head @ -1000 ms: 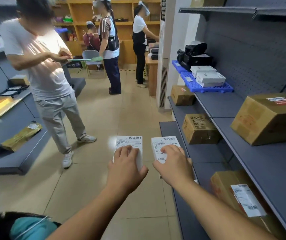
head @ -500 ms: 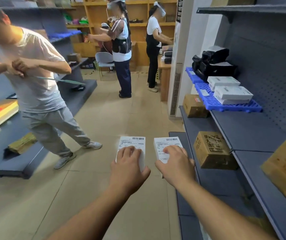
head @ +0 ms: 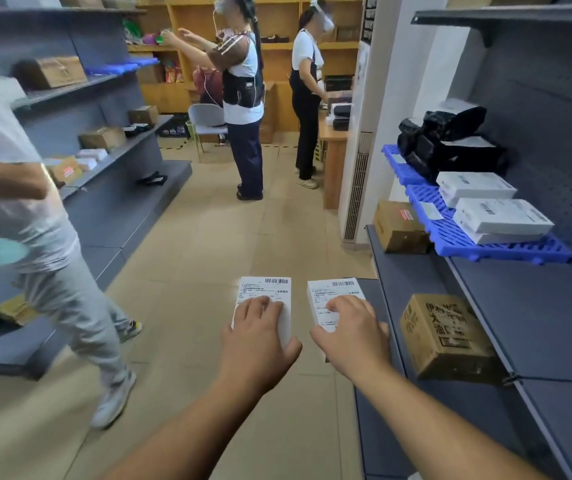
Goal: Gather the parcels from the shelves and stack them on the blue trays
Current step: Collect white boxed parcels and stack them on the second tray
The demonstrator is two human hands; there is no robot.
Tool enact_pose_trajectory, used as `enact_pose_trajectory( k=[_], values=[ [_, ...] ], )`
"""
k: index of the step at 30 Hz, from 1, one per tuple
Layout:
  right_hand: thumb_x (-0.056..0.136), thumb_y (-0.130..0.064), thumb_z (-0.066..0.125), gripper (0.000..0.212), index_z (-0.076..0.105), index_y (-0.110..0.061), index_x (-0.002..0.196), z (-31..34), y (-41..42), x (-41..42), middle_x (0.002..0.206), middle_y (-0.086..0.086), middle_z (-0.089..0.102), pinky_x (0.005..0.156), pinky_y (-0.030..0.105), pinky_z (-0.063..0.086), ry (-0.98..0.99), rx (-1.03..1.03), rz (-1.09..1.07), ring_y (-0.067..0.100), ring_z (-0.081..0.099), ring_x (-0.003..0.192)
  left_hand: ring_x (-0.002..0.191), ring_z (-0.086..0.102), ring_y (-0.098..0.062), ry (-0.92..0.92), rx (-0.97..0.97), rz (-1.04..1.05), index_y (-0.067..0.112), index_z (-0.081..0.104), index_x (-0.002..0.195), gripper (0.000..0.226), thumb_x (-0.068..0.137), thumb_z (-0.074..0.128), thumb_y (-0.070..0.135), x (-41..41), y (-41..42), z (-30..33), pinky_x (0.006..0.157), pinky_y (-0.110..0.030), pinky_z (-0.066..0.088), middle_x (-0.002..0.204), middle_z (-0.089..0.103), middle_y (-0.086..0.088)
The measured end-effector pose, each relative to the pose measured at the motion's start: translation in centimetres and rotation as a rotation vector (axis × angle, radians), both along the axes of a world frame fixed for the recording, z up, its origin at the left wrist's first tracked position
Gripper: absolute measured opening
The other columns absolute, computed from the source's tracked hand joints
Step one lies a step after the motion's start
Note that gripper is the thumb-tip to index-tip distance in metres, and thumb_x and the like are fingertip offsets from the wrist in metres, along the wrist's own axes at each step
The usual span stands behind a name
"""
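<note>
- Now one white labelled parcel (head: 264, 299) is gripped in left hand (head: 257, 344), another parcel (head: 333, 299) in right hand (head: 354, 336).
- Blue tray (head: 492, 247) is seen ahead-right on shelf, nearer right hand.

To my left a person in grey trousers (head: 70, 306) strides past. Ahead, two people (head: 243, 98) stand near a grey chair (head: 206, 119) and wooden shelving (head: 333, 46) on the tiled floor (head: 208, 237).

Blue tray (head: 485, 249) sitting on right shelf (head: 537, 306); white boxes (head: 496, 216) stacked on tray, bagged parcels (head: 451, 140) lying behind them; cardboard box (head: 399, 226) standing left of tray, lower; another carton (head: 447, 337) sitting nearer, below tray
</note>
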State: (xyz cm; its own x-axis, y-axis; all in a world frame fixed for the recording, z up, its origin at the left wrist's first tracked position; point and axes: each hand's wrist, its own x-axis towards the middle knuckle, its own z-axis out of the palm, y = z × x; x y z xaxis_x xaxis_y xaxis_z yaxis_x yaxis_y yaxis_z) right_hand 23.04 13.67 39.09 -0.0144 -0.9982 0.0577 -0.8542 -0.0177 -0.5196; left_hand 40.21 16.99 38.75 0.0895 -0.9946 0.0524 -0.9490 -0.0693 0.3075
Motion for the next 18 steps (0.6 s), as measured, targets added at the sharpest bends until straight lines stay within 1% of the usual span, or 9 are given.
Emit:
enact_pose_trajectory(
  k=[7,11,18],
  values=[
    [0.081,-0.045,0.062,0.044,0.06,-0.033,0.123,0.3,-7.9,3.3,0.132,-0.019,0.054,0.1,0.042,0.037,0.002,-0.014,-0.067,0.009,0.039,0.131,0.149,0.018,-0.013,0.006,-0.006,-0.066,0.035,0.041,0.144,0.06,0.089,0.051,0.056,3.6,-8.2,0.0,0.108,-0.042,0.037,0.156,0.031,0.013],
    [0.082,-0.044,0.062,0.045,0.059,-0.033,0.125,0.5,-11.8,5.5,0.136,-0.019,0.053,0.102,0.042,0.036,0.008,-0.007,-0.091,0.009,0.038,0.132,0.149,0.019,-0.013,-0.001,-0.01,-0.086,0.034,0.042,0.144,0.061,0.088,0.052,0.056,5.7,-13.0,0.2,0.11,-0.043,0.038,0.157,0.032,0.012],
    [0.082,-0.043,0.061,0.044,0.059,-0.032,0.124,0.4,-18.3,6.7,0.134,-0.018,0.053,0.101,0.043,0.035,0.01,0.004,-0.092,0.009,0.038,0.131,0.148,0.019,-0.013,-0.006,0.003,-0.091,0.035,0.042,0.144,0.061,0.088,0.053,0.056,6.8,-19.4,0.0,0.109,-0.043,0.037,0.156,0.032,0.013]
  ],
)
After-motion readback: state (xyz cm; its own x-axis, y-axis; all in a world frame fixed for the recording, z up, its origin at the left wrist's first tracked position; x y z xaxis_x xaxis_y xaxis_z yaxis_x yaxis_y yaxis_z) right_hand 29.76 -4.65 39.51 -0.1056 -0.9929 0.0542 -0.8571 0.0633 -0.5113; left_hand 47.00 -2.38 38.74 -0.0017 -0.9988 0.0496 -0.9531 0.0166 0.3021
